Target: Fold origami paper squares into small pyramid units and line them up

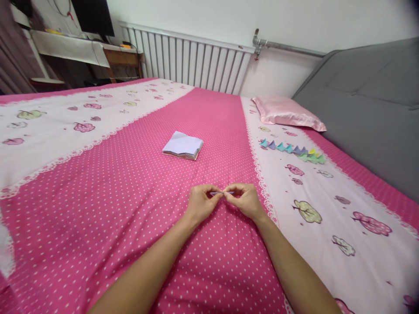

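Low over the bed's pink dotted sheet, my left hand (203,202) and my right hand (244,199) meet with fingertips together. Both pinch a small folded piece of lavender paper (214,193), seen nearly edge-on as a thin strip; the fingers cover much of it. Farther forward and a little left lies a stack of square paper sheets (183,144), lavender on top. Off to the right, a row of folded paper pieces (288,149) in blue, purple, green and yellow rests on the white printed band of the sheet.
A pink satin pillow (286,112) lies at the back right against the grey headboard (366,96). Behind the bed's far edge are a white radiator (193,59) and a pipe (291,47). At the far left stands a desk (70,49) with a monitor (93,17).
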`<state>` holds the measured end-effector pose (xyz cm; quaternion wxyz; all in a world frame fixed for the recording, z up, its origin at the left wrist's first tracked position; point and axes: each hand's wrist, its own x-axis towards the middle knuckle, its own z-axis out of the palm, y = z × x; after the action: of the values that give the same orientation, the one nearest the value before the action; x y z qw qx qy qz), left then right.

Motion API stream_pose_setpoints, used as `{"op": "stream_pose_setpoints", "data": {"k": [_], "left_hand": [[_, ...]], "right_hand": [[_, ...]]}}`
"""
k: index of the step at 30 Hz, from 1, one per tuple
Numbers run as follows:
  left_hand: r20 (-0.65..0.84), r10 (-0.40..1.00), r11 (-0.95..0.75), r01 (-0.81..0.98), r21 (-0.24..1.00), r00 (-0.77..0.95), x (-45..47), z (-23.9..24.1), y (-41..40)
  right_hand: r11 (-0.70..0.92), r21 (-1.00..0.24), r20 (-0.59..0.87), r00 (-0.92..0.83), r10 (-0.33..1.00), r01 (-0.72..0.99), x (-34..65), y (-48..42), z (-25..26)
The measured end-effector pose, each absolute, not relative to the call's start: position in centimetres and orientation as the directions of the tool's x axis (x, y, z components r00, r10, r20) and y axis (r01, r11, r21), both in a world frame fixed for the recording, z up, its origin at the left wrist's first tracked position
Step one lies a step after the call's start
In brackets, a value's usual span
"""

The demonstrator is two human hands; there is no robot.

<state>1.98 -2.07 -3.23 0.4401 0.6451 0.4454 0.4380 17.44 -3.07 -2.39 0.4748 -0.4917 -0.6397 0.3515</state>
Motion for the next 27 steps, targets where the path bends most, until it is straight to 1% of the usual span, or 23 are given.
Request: {"op": "stream_pose_setpoints", "data": {"k": [4,11,17,21,27], "left_hand": [[0.149,0.963,-0.185,0.146,0.972,0.226,2.0,-3.0,-2.0],[0.111,0.959,-0.135,0.077,0.988,0.259,2.0,-3.1,-2.0],[0.086,0.976,-0.104,0.080,0.991,0.199,1.9,-3.0,-1.8],[0.089,0.979,-0.102,0.067,0.993,0.183,1.8,-2.7,-1.9],[0.107,0.970,-0.134,0.111,0.985,0.217,1.9,-2.1,-2.3]], "right_hand": [[0.220,-0.942,0.207,-0.077,0.975,0.254,17.8,-2.9,-2.6],[0.181,-0.961,0.155,-0.134,0.979,0.208,18.2,-2.9,-2.2],[0.098,-0.988,0.077,-0.172,0.982,0.117,18.8,-2.4,-2.7],[0.134,-0.988,0.115,-0.202,0.973,0.082,18.7,-2.6,-2.4],[0.235,-0.947,0.205,-0.150,0.967,0.220,18.1,-2.8,-2.1]]}}
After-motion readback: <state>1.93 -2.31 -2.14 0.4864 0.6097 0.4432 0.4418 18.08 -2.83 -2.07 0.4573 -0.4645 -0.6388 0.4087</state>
